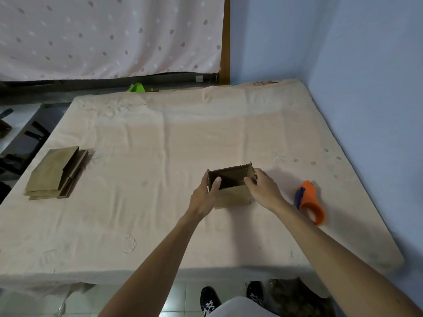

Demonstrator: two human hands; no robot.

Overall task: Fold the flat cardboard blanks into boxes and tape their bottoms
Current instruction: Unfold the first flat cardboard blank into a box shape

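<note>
Our left hand point(203, 193) grips the left wall of the box point(232, 196), thumb hooked inside the open top and fingers outside. Our right hand point(266, 189) does the same on the right wall, so the box is pinched between both hands. It stands upright on the bed point(160, 145), opened into a rectangle with its mouth facing up, a little right of the middle. We cannot see its bottom, so we cannot tell whether the flaps there are folded or taped.

We judge the box light and thin-walled: stiff along the panels, weak at the creases, and likely to skew back toward flat if we let go of one side. Holding opposite walls near the top corners looks like the best hold, with gentle pressure so the panels do not buckle. The soft bed gives little support for pressing flaps down.

The orange tape dispenser point(310, 202) lies just beside our right forearm, close enough for a short reach. The stack of flat blanks point(53, 173) sits well apart at the bed's left edge.
</note>
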